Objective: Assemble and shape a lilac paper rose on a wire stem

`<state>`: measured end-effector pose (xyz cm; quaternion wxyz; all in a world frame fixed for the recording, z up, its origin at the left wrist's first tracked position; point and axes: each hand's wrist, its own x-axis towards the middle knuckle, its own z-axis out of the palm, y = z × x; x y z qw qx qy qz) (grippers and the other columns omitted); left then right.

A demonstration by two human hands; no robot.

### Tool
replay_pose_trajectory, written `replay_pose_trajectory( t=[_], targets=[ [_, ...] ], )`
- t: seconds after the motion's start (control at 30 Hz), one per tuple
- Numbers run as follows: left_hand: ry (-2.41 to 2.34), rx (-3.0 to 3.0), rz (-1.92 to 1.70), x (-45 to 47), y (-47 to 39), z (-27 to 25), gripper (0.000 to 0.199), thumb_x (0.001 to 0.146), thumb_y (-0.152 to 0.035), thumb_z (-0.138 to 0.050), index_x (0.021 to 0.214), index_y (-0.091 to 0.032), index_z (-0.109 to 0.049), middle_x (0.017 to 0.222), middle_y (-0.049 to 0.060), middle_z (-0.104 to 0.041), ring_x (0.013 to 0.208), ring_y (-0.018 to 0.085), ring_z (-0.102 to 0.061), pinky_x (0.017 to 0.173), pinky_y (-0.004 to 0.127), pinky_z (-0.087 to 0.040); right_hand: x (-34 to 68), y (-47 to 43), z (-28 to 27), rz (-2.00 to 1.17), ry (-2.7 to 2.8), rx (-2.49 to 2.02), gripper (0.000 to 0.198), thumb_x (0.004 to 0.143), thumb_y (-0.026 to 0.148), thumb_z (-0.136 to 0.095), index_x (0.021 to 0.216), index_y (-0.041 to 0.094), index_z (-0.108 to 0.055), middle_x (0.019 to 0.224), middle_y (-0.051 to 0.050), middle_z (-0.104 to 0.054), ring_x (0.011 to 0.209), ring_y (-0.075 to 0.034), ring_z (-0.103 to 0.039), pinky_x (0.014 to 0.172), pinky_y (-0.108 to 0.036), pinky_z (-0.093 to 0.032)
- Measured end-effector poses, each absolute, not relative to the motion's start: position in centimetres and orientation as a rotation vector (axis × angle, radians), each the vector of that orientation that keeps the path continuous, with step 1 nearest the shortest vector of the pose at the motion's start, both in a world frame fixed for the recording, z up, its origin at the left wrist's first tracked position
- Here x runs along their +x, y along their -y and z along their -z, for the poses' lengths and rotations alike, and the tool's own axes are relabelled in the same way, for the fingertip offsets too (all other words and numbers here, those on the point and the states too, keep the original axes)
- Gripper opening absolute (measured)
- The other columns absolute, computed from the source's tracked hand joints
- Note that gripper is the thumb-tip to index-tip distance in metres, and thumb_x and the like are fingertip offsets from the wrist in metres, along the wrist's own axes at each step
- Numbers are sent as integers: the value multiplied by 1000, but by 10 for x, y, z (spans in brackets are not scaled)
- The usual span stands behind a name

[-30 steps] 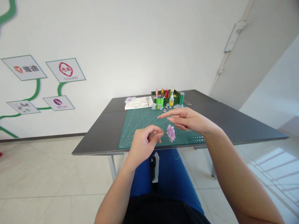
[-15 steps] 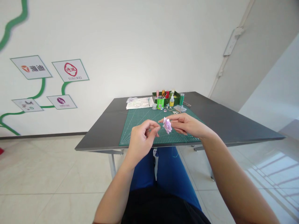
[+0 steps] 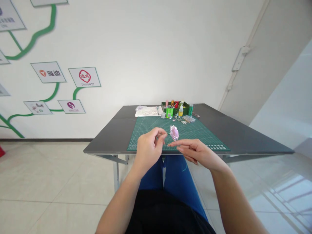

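A pale purple artificial flower (image 3: 174,132) is held over the cutting mat, its head facing right. My left hand (image 3: 151,143) pinches its thin stem between thumb and fingertips, to the left of the petals. Just below the flower is my right hand (image 3: 195,151), index finger stretched out to the left and the other fingers loosely bent. Nothing shows in the right hand, and whether its fingertip touches the petals I cannot tell. Beneath both hands lies the green gridded cutting mat (image 3: 148,125).
On the dark table (image 3: 104,136), toward the back, stand a green box (image 3: 186,109) of coloured rolls, a bright green can (image 3: 169,112) of tools and a glue bottle (image 3: 180,111). White scissors (image 3: 184,122), a clear case (image 3: 189,119) and white sheets (image 3: 147,111) lie nearby.
My right hand has dropped from behind the flower to below it. My left hand keeps its pinch on the stem. The view has shifted somewhat to the left.
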<state>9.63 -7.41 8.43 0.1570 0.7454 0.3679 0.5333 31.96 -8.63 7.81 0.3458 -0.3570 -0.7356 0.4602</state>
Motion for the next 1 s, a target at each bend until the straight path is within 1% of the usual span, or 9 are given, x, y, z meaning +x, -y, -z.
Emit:
replay_pose_trajectory(
  t=[0.13, 0.27, 0.4, 0.57, 0.67, 0.8, 1.0],
  targets=[
    [-1098, 2157, -1570, 96, 81, -83, 14, 102, -25, -60, 93, -21, -69, 71, -3, -71, 56, 11, -60, 60, 24, -41, 310, 102, -81, -1203, 1907, -903, 48, 105, 46, -56, 132, 9, -72, 48, 11, -37, 41, -8, -33, 44, -22, -24],
    [-1106, 2156, -1596, 95, 84, -82, 15, 103, -25, -59, 95, -22, -71, 75, -2, -74, 65, 13, -69, 64, 24, -45, 303, 112, -86, -1214, 1882, -931, 50, 104, 48, -57, 133, 9, -69, 48, 11, -37, 41, -8, -33, 44, -22, -24],
    [-1105, 2137, -1583, 95, 83, -79, 17, 103, -25, -57, 102, -23, -74, 76, -1, -76, 68, 15, -73, 66, 24, -48, 299, 114, -87, -1174, 1881, -950, 46, 103, 46, -58, 128, 10, -71, 50, 10, -40, 42, -8, -34, 44, -22, -24],
    [-1124, 2079, -1570, 98, 81, -71, 19, 102, -27, -58, 95, -21, -74, 72, -1, -73, 61, 13, -68, 63, 24, -47, 299, 112, -83, -1207, 1876, -979, 49, 103, 48, -58, 131, 10, -72, 49, 10, -40, 42, -8, -34, 44, -21, -26],
    [-1133, 2054, -1560, 101, 82, -68, 18, 101, -27, -58, 94, -20, -73, 70, -1, -72, 57, 13, -66, 61, 23, -46, 302, 113, -79, -1227, 1879, -984, 51, 102, 51, -59, 132, 11, -72, 50, 9, -40, 43, -8, -36, 45, -21, -30],
    [-1110, 2038, -1570, 103, 83, -68, 18, 100, -27, -59, 94, -20, -73, 68, -2, -71, 55, 12, -64, 58, 23, -46, 304, 114, -77, -1230, 1871, -974, 53, 103, 53, -58, 133, 12, -72, 50, 9, -40, 43, -9, -36, 45, -22, -31],
    [-1100, 1995, -1588, 105, 84, -64, 17, 101, -27, -59, 95, -20, -73, 69, -1, -72, 56, 12, -65, 59, 23, -48, 301, 113, -75, -1229, 1860, -952, 53, 103, 53, -59, 131, 10, -72, 52, 9, -41, 43, -8, -35, 45, -21, -31]
  ],
)
